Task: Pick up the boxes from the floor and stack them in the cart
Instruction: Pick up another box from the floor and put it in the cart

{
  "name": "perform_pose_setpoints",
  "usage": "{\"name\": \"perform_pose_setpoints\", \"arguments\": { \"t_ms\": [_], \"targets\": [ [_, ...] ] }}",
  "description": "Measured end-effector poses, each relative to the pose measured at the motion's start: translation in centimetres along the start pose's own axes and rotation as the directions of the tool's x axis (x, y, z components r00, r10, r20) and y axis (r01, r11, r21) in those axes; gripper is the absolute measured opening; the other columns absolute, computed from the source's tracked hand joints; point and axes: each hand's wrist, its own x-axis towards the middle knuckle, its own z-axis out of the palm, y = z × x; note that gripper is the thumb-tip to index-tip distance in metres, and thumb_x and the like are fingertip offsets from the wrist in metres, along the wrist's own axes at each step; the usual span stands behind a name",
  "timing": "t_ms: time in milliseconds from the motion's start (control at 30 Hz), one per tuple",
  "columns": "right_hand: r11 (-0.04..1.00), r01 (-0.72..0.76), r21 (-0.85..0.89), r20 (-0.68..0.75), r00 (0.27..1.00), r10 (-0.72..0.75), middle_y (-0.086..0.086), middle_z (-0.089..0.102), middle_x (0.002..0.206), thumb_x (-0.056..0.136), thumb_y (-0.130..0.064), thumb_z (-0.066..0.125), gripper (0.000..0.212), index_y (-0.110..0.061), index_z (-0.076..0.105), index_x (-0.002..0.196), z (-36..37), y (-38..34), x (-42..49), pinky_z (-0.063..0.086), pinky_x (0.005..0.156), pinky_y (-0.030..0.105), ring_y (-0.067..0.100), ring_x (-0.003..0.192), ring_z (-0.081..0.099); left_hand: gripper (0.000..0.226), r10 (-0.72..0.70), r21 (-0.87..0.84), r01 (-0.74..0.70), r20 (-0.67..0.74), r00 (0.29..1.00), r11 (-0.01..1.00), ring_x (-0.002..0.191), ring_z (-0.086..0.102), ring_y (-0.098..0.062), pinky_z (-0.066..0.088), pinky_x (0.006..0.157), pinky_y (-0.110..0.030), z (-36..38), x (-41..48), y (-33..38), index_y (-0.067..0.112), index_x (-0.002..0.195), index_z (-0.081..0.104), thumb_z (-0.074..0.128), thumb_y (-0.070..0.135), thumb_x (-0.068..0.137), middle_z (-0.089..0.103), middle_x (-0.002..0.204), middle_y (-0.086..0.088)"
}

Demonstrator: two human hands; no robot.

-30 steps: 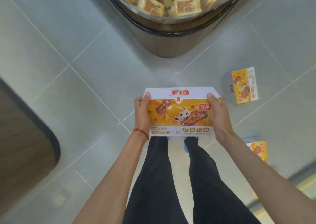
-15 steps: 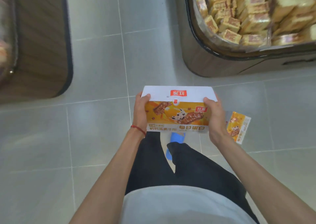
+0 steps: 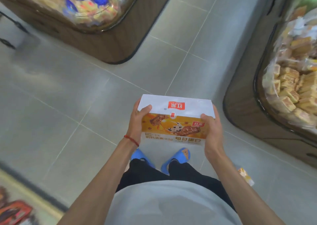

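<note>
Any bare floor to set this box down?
Widest bare floor: left of the held box, in front of the left bin. Also the aisle between left bin and right bin. Crowded around the slippers and the fallen box.

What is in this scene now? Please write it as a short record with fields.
box: orange and white, held in front of the body, above the slippers
left hand: grips the box's left end, thumb on top
right hand: grips the box's right end, thumb on top
floor box: lies on the tiles right of the legs, blurred
left bin: snacks inside, blurred
right bin: wrapped cakes inside
cart: not in view
</note>
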Motion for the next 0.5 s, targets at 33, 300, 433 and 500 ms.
{"name": "perform_pose_setpoints", "arguments": {
  "t_ms": [33, 300, 433, 500],
  "targets": [
    [0.999, 0.006, -0.035, 0.022, 1.000, -0.006, 0.004, 0.075, 0.119, 0.086, -0.034, 0.054, 0.060, -0.033, 0.049, 0.146, 2.1, 0.1, -0.2, 0.061, 0.083, 0.043, 0.027, 0.101, 0.075, 0.054, 0.011, -0.028, -0.011, -0.023, 1.000, 1.000, 0.103, 0.072, -0.031, 0.060, 0.075, -0.036, -2.2, -0.3, 0.3, 0.023, 0.135, 0.053, 0.063, 0.038, 0.085, 0.072, 0.120, -0.009],
    [0.979, 0.053, -0.195, 0.215, 0.977, -0.010, 0.003, 0.075, 0.115, 0.082, -0.038, 0.050, 0.063, -0.032, 0.050, 0.146, 20.9, 1.3, -2.3, 0.061, 0.085, 0.046, 0.023, 0.096, 0.076, 0.052, 0.076, -0.170, -0.115, -0.221, 0.972, 0.979, 0.101, 0.073, -0.035, 0.061, 0.073, -0.036, -19.9, -2.5, 4.2, 0.017, 0.136, 0.054, 0.061, 0.031, 0.087, 0.072, 0.119, -0.013],
    [0.961, 0.126, -0.246, 0.346, 0.938, -0.035, -0.007, 0.075, 0.114, 0.086, -0.037, 0.047, 0.061, -0.030, 0.048, 0.147, 30.1, 1.8, -2.9, 0.063, 0.078, 0.033, 0.016, 0.099, 0.075, 0.049, 0.120, -0.178, -0.187, -0.332, 0.936, 0.966, 0.103, 0.073, -0.030, 0.060, 0.076, -0.037, -27.9, -2.4, 6.6, 0.023, 0.136, 0.054, 0.059, 0.032, 0.088, 0.073, 0.120, -0.007],
    [0.956, 0.142, -0.257, 0.392, 0.919, -0.031, -0.004, 0.073, 0.120, 0.085, -0.036, 0.048, 0.061, -0.030, 0.048, 0.146, 34.4, 1.8, -2.7, 0.063, 0.081, 0.034, 0.018, 0.102, 0.074, 0.051, 0.126, -0.191, -0.213, -0.388, 0.913, 0.958, 0.104, 0.072, -0.030, 0.060, 0.082, -0.043, -31.6, -1.9, 7.5, 0.024, 0.136, 0.054, 0.060, 0.033, 0.086, 0.073, 0.120, -0.006]
  ]
}}
